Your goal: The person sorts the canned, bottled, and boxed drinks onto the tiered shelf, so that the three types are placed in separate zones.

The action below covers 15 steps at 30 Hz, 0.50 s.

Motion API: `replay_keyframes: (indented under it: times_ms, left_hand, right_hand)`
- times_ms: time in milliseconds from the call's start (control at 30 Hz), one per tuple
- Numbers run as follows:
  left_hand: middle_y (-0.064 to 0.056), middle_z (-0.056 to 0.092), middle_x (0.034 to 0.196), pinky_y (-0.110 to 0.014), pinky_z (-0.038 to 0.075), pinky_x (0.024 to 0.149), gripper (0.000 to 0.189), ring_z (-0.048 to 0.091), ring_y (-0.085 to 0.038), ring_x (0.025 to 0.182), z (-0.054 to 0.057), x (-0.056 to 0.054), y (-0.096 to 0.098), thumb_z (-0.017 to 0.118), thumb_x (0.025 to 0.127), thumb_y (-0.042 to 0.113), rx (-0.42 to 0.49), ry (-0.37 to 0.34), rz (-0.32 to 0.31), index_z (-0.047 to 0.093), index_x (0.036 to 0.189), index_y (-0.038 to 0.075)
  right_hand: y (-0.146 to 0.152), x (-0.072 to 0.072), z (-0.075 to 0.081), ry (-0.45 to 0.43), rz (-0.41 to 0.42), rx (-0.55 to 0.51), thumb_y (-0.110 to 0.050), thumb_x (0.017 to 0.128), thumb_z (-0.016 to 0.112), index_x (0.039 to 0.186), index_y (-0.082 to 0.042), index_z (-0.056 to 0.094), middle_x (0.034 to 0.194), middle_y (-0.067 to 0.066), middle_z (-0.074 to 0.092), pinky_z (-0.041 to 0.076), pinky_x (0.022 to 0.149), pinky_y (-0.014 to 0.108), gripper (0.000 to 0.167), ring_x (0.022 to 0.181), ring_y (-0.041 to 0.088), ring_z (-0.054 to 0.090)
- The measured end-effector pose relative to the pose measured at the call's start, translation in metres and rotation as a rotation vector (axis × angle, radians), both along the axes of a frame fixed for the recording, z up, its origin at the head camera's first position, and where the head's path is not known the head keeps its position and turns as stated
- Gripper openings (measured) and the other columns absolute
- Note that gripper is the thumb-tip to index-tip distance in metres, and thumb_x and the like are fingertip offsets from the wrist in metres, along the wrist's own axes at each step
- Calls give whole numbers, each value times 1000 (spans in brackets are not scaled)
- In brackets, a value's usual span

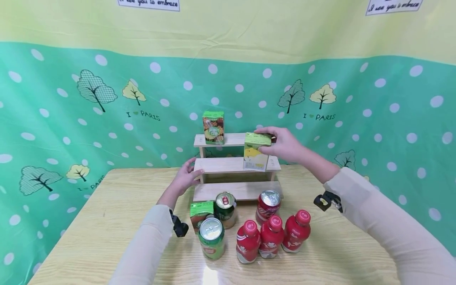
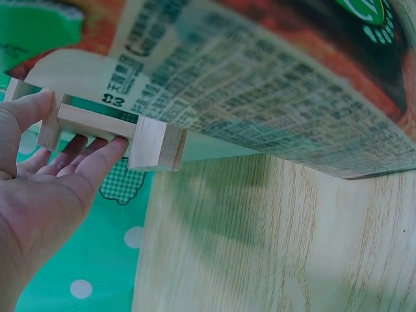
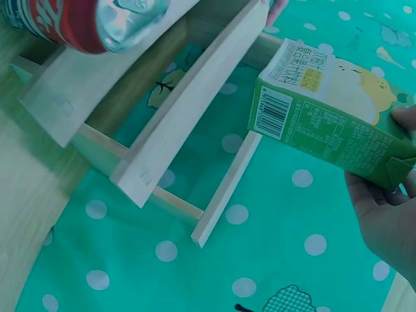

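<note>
My right hand (image 1: pixel 283 144) grips a green and yellow juice box (image 1: pixel 253 156) by its upper part, thumb on the front. The carton is upright and overlaps the middle and top tiers of a three-tier wooden display shelf (image 1: pixel 224 165). In the right wrist view the juice box (image 3: pixel 325 107) shows its barcode side, with its base toward the shelf. My left hand (image 1: pixel 186 177) holds the left end of the shelf near the middle tier. The left wrist view shows its thumb and fingers on either side of a wooden piece (image 2: pixel 94 121). Another green juice box (image 1: pixel 213 127) stands on the top tier, left.
In front of the shelf stand a green juice box (image 1: pixel 201 210), a dark green can (image 1: pixel 225 209), a light green can (image 1: pixel 211 238) and a red can (image 1: pixel 268 206). Three red bottles (image 1: pixel 271 237) stand nearer. A green and yellow cloth (image 1: pixel 228 87) hangs behind the wooden table (image 1: pixel 99 221).
</note>
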<state>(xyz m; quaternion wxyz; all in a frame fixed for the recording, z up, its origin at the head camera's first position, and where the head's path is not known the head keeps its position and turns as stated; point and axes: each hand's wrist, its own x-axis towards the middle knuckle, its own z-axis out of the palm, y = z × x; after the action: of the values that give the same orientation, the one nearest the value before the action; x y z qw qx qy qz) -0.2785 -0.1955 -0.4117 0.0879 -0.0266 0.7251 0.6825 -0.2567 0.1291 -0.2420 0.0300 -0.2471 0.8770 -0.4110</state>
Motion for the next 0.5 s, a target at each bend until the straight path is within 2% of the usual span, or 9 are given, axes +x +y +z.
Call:
replay_keyframes:
  times_ms: [500]
  left_hand:
    - [-23, 24, 151, -52, 41, 104, 70, 37, -40, 133, 4, 3, 1, 53, 95, 12, 1, 1, 8, 10, 151, 15]
  right_hand:
    - [-18, -35, 23, 0, -88, -24, -8, 83, 65, 134, -12, 50, 121, 13, 58, 53, 78, 31, 53, 103, 25, 57]
